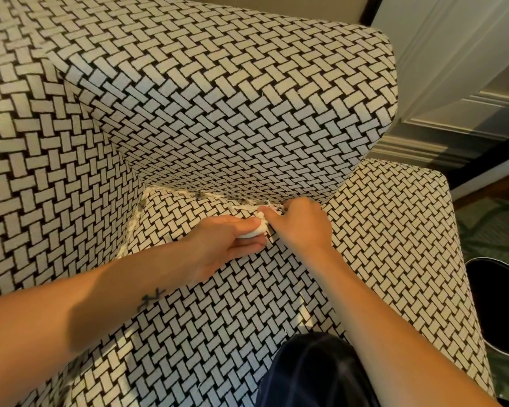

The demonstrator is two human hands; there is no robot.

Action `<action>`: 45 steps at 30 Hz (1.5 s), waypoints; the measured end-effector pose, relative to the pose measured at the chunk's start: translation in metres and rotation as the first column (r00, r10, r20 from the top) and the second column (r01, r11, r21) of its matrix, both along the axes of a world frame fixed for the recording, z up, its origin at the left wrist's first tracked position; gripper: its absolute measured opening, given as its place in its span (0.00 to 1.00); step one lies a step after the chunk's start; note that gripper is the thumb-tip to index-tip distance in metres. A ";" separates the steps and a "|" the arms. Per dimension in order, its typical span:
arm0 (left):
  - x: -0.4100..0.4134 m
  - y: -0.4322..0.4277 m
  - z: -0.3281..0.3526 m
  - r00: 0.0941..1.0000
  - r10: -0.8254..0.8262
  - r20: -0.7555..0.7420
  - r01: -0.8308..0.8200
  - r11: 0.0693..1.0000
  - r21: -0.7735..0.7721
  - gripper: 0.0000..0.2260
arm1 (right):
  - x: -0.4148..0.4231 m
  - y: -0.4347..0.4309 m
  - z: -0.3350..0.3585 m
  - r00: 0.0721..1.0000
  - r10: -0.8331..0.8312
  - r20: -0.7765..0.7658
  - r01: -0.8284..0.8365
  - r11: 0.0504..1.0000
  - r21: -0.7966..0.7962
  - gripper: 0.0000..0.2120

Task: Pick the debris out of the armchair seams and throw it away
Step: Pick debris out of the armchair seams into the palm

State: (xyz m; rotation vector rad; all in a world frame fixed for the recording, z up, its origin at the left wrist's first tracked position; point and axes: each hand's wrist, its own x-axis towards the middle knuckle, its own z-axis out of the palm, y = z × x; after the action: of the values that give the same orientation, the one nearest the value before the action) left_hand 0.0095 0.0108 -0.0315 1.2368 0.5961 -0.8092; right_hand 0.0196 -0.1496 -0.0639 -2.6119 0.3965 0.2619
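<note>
Dark garment lowest; beyond it, left hand grips a white wad while right hand pinches white scraps at the armchair seam.

Left hand grips white wad; right hand curled at armchair seam, touching wad.

bin right of armchair

Bare left hand and right hand, forearms bare up to frame edge. Small dark line tattoo on left forearm, crossed strokes. Dark navy garment at bottom edge, faint lighter stripes running along it.
</note>
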 end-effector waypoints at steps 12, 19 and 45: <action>0.001 0.004 -0.004 1.000 0.024 0.002 -0.024 1.000 -0.003 0.13 | 0.015 0.002 -0.009 0.999 -0.038 0.036 0.039 0.998 -0.051 0.18; 0.003 0.004 -0.004 0.997 0.071 -0.018 -0.072 0.997 -0.037 0.14 | 0.002 -0.001 -0.015 0.979 -0.027 0.202 0.021 0.999 0.033 0.16; 0.002 0.003 -0.006 0.987 -0.142 0.074 0.146 0.988 -0.058 0.11 | -0.028 0.001 0.009 0.993 0.067 0.095 -0.112 0.763 0.637 0.23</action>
State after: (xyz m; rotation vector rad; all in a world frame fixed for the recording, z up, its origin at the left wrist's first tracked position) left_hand 0.0110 0.0136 -0.0376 1.2552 0.4252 -0.8956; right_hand -0.0086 -0.1489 -0.0547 -1.9484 0.1181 0.2817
